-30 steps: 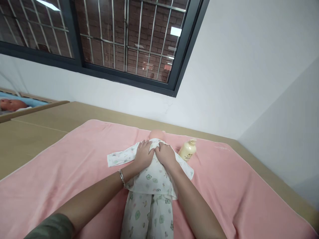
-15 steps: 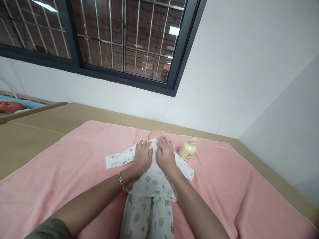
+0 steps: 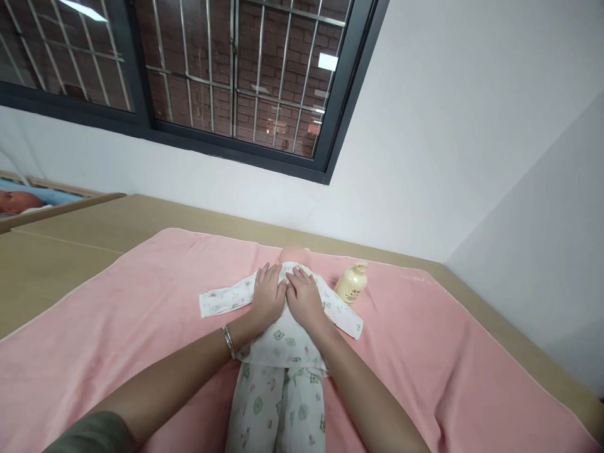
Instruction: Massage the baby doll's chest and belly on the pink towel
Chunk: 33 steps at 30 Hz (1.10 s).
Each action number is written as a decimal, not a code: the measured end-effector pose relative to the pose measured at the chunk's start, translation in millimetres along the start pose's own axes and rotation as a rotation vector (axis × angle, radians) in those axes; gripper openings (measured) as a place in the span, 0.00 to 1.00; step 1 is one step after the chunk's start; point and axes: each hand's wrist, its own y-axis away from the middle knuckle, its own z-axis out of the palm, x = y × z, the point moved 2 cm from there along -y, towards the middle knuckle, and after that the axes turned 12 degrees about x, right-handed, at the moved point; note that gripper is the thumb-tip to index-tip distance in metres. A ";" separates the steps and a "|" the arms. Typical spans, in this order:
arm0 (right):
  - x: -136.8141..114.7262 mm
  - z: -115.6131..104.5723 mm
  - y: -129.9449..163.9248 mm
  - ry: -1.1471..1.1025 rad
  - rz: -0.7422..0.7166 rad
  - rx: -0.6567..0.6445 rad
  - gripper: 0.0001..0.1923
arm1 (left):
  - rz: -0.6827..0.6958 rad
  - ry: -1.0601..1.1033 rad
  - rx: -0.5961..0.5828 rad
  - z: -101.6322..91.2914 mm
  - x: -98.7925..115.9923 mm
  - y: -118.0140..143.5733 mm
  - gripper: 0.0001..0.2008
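A baby doll [image 3: 294,255] in a white printed shirt [image 3: 283,336] and matching trousers [image 3: 278,409] lies on its back on a pink towel [image 3: 141,314]. Both sleeves are spread out sideways. My left hand [image 3: 267,297] lies flat on the doll's chest, fingers slightly apart, a bracelet on the wrist. My right hand [image 3: 304,299] lies flat beside it on the chest, touching the left hand near the collar. Neither hand grips anything. Only the top of the doll's head shows beyond my fingers.
A cream lotion bottle [image 3: 351,284] lies on the towel just right of the doll's shoulder. The towel covers a tan table [image 3: 70,245] set against a white wall under a barred window [image 3: 226,75]. Another doll [image 3: 19,201] lies in a cot at far left.
My hands went from cupped on the doll's upper chest to flat; they slid apart, then back together near the collar. The view shifted slightly.
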 end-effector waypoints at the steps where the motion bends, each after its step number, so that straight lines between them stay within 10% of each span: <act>1: 0.3 1.2 0.1 -0.003 0.018 -0.009 0.21 | 0.037 -0.014 -0.001 -1.4 1.6 -0.3 0.23; 6: -0.2 -2.7 -0.9 0.008 0.068 0.073 0.24 | 0.174 -0.031 -0.014 -11.6 15.2 -2.8 0.24; 11: -4.2 -9.7 -1.4 0.018 0.017 0.027 0.24 | 0.022 0.124 -0.074 -18.3 28.5 -5.3 0.25; 20: 25.7 -130.5 -25.1 -0.099 0.143 0.528 0.31 | -1.041 1.162 -0.370 -3.8 95.7 -43.7 0.28; 25: 41.6 -151.3 -29.2 0.009 0.346 0.311 0.32 | -1.384 1.497 -0.527 25.6 137.4 -70.1 0.33; 33: 35.6 -141.9 -29.2 0.363 0.284 0.134 0.26 | -1.453 1.583 -0.504 39.9 162.9 -76.7 0.30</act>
